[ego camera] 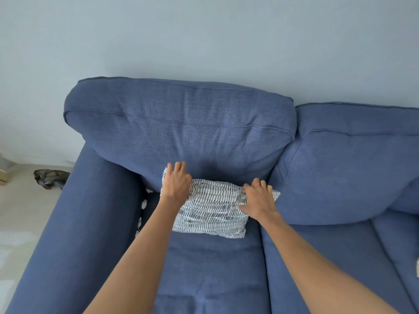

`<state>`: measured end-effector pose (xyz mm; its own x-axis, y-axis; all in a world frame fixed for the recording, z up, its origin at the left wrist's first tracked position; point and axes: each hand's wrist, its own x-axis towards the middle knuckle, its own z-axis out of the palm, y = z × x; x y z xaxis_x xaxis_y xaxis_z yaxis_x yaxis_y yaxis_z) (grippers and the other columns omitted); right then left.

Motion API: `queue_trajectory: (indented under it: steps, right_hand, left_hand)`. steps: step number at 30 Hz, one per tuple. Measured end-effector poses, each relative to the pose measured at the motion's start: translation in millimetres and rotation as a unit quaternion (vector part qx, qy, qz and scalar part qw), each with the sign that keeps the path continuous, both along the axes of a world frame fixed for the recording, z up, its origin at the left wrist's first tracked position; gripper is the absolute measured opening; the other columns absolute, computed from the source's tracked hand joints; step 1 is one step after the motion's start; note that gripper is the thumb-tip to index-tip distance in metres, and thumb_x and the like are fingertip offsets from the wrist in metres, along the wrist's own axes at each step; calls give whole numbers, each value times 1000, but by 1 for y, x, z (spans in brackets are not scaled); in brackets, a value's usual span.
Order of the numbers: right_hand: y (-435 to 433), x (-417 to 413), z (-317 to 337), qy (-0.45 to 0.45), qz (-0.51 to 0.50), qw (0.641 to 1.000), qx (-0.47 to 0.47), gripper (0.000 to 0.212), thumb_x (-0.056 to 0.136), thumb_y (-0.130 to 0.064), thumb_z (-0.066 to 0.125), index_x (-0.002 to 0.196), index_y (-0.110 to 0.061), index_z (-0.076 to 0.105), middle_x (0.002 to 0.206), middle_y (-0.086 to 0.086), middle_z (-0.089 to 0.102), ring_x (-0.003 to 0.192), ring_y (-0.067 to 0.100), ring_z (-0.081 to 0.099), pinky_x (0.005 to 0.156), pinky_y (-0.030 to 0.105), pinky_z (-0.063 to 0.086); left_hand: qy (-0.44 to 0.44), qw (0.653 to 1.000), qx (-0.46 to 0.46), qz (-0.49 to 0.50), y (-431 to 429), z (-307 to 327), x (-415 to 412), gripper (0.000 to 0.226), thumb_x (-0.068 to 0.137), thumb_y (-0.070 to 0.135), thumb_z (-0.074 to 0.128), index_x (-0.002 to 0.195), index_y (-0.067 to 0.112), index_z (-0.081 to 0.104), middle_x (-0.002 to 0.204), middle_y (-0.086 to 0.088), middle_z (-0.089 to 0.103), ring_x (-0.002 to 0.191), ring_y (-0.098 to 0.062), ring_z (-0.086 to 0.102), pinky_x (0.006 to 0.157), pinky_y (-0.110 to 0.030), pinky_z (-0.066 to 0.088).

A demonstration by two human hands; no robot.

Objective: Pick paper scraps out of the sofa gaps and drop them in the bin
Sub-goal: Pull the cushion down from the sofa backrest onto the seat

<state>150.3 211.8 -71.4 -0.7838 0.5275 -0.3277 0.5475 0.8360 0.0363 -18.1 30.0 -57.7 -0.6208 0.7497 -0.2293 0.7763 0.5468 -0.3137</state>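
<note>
A blue sofa (210, 264) fills the view. A small white-and-grey striped cushion (213, 209) leans against the left back cushion (181, 128). My left hand (176, 182) grips the striped cushion's upper left corner. My right hand (258, 198) grips its upper right corner. White paper scraps (144, 203) show in the dark gap between the left armrest (84, 223) and the seat. No bin is in view.
A second back cushion (344, 173) stands to the right. A dark crumpled cloth (51, 179) lies on the pale floor left of the sofa. A pale object (417, 266) peeks in at the right edge. The wall is right behind the sofa.
</note>
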Motion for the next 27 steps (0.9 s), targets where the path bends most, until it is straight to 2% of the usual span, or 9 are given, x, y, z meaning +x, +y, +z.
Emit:
queue_trajectory:
  steps: [2,3,5,8,10,12,17,21,27]
  right_hand:
    - [-10,8,3,-4,-3,1000,-26,64,76,-50,78,124,-15,55,128,6,51,121,26,48,106,39,37]
    - [-16,12,6,-6,-6,999,-47,63,76,-48,79,122,-14,53,126,6,54,119,26,52,104,39,40]
    - [-29,21,14,-13,-15,995,-93,56,78,-42,80,116,-12,51,118,6,61,108,27,61,92,38,47]
    - [-49,39,27,-6,-6,994,-107,44,81,-35,78,107,-13,50,107,6,65,99,28,63,76,35,42]
    - [-58,51,34,3,2,994,-108,38,81,-31,78,98,-15,48,103,3,65,96,26,63,72,33,38]
    - [-66,60,41,25,7,994,-103,39,80,-28,78,91,-18,43,99,1,65,94,26,63,72,33,38]
    - [-90,87,49,41,16,994,-101,35,79,-22,79,98,-15,51,97,1,67,92,27,64,81,37,46]
    - [-111,115,49,51,26,993,-104,33,79,-17,76,94,-17,47,96,2,67,92,29,64,78,37,43]
    - [-136,156,55,49,48,989,-130,36,81,-24,78,108,-16,55,104,1,71,99,28,65,86,38,48]
  left_hand:
    - [-38,999,-26,-12,-11,5,8,41,84,41,69,116,18,61,124,-4,52,121,-25,48,115,-43,28]
    - [-73,997,-33,-2,-18,9,12,42,84,38,69,118,16,59,122,-3,57,119,-25,54,112,-41,34]
    - [-142,989,-30,40,-32,17,24,43,84,30,69,121,13,55,116,-2,65,108,-25,65,94,-36,49]
    - [-177,981,-31,72,-53,26,48,66,84,31,70,136,9,35,113,-4,66,105,-26,67,79,-35,50]
    - [-190,977,-56,78,-66,29,60,74,85,35,69,142,9,30,121,-6,63,113,-27,64,88,-37,49]
    - [-197,974,-67,86,-78,34,70,56,87,32,65,135,12,43,126,-6,61,117,-26,61,94,-37,48]
    - [-223,967,-38,115,-109,38,104,36,85,27,62,120,16,58,120,-3,65,113,-26,63,89,-36,50]
    - [-232,963,-33,131,-134,43,134,37,83,28,63,119,20,60,119,-2,65,113,-25,64,89,-37,51]
    - [-281,941,-74,172,-160,61,177,50,80,33,72,125,18,58,123,-3,66,114,-25,64,94,-36,53]
